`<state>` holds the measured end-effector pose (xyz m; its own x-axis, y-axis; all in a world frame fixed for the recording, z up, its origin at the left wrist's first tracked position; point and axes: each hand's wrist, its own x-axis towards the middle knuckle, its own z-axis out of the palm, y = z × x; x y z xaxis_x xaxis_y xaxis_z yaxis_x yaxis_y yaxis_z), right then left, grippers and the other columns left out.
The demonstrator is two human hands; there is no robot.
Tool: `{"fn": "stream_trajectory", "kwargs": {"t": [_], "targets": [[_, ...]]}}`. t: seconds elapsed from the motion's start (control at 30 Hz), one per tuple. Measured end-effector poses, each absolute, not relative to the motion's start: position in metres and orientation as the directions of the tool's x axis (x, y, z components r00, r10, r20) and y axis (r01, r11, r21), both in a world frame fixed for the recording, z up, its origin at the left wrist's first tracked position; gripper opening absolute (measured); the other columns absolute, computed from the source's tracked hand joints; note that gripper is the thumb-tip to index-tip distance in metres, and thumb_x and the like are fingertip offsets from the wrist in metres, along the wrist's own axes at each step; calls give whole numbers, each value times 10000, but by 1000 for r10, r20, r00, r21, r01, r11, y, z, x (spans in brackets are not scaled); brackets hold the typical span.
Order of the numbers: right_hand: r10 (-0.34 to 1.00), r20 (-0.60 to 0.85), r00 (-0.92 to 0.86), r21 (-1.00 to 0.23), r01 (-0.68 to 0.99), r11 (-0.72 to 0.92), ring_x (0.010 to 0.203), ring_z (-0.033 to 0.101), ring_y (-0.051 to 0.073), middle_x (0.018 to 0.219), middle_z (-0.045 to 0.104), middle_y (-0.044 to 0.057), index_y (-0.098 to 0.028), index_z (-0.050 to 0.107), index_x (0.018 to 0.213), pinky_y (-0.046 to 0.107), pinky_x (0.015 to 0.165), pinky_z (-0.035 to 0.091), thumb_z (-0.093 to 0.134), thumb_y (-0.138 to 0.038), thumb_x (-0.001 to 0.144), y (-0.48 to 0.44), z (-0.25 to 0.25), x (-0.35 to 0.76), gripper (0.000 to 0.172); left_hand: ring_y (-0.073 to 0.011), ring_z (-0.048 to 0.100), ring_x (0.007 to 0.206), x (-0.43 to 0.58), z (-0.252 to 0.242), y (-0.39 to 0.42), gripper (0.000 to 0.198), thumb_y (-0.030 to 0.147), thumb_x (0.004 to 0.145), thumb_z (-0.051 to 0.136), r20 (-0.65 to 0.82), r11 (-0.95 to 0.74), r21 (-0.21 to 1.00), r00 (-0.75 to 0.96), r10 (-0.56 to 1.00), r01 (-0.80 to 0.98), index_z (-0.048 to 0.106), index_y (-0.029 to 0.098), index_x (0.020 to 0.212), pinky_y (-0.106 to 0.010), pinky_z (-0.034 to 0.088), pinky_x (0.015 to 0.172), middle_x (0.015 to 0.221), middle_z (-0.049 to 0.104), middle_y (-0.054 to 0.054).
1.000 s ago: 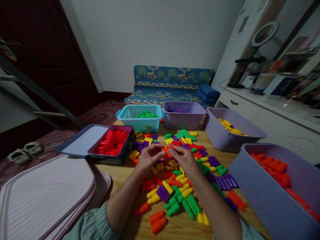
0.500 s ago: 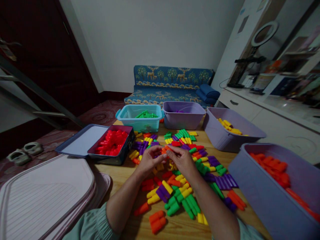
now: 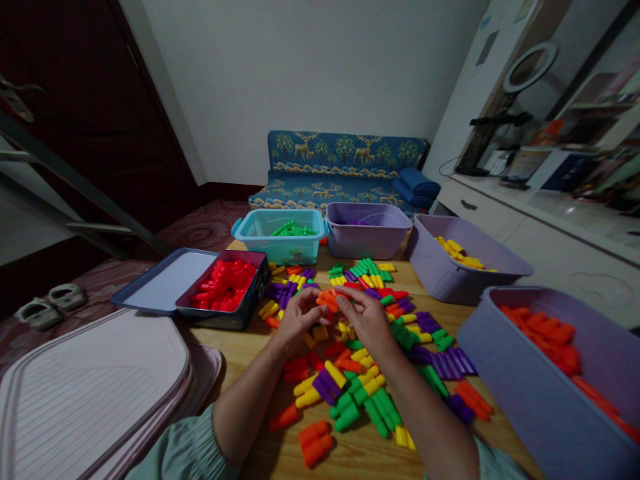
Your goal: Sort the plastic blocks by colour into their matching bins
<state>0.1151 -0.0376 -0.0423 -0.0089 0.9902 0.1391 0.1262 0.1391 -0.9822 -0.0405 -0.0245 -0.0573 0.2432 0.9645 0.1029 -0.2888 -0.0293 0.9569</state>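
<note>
Held between both hands above the middle of the pile are orange plastic building pieces (image 3: 329, 300). My left hand (image 3: 301, 319) grips them from the left, thumb and fingers closed. From the right, my right hand (image 3: 364, 312) pinches the same pieces with thumb and fingertips. Below and around the hands lie green pieces (image 3: 350, 403), purple pieces (image 3: 326, 385) and yellow pieces (image 3: 307, 397), many joined in short rows. An orange joined pair (image 3: 315, 443) rests near the front of the wooden table (image 3: 273, 460). Where the held pieces meet the fingers is partly hidden.
A teal bin (image 3: 280, 247) with green pieces and a purple bin (image 3: 367, 241) stand at the back. At right are a bin of yellow pieces (image 3: 453, 283) and a bin of orange ones (image 3: 540, 380). An open case (image 3: 253, 293) holds red pieces at left.
My fingers have shifted and turned slightly, so more of the orange pieces shows between them. The bins and the pile have stayed put.
</note>
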Motion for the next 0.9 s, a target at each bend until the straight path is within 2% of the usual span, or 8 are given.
{"fn": "stream_trajectory", "kwargs": {"t": [0.1, 0.37, 0.47, 0.57, 0.7, 0.9], "targets": [[988, 148, 51, -979, 151, 139, 615, 631, 170, 818, 716, 60, -185, 686, 1067, 283, 574, 512, 615, -480, 783, -39, -38, 116, 416, -120, 603, 637, -40, -58, -24, 318, 331, 653, 759, 112, -44, 953, 215, 970, -301, 590, 133, 836, -245, 547, 583, 768, 624, -7], [966, 215, 142, -974, 101, 202, 624, 606, 139, 1019, 688, 76, -182, 665, 1078, 262, 557, 500, 588, -399, 799, -36, -42, 122, 361, -137, 635, 658, -42, -61, -22, 318, 334, 688, 737, 118, -47, 951, 219, 969, -306, 572, 133, 871, -234, 539, 577, 774, 648, -22], [958, 223, 181, -975, 43, 218, 668, 611, 149, 1049, 673, 85, -181, 619, 1172, 269, 577, 509, 599, -389, 789, -36, -40, 121, 437, -132, 630, 645, -42, -61, -22, 326, 334, 680, 745, 108, -37, 949, 211, 971, -314, 567, 135, 868, -232, 537, 572, 763, 657, -23], [958, 186, 218, -981, -14, 194, 616, 591, 145, 895, 675, 66, -160, 545, 1254, 266, 554, 499, 640, -387, 754, -36, -37, 120, 557, -120, 614, 610, -42, -61, -21, 339, 337, 662, 757, 92, -27, 949, 191, 977, -314, 568, 134, 857, -223, 527, 557, 709, 649, -12], [974, 126, 189, -986, -84, 144, 538, 565, 116, 858, 668, 56, -141, 595, 1136, 259, 534, 485, 678, -420, 714, -36, -35, 117, 512, -118, 618, 617, -43, -64, -19, 347, 350, 667, 752, 88, -32, 950, 168, 982, -310, 594, 130, 885, -222, 519, 570, 734, 658, -20], [985, 123, 124, -986, -98, 135, 575, 598, 135, 877, 700, 66, -154, 649, 985, 271, 560, 509, 712, -467, 686, -35, -39, 117, 437, -109, 603, 585, -44, -66, -17, 337, 363, 663, 753, 71, -21, 952, 154, 986, -304, 628, 130, 873, -215, 508, 563, 672, 645, -5]]}}
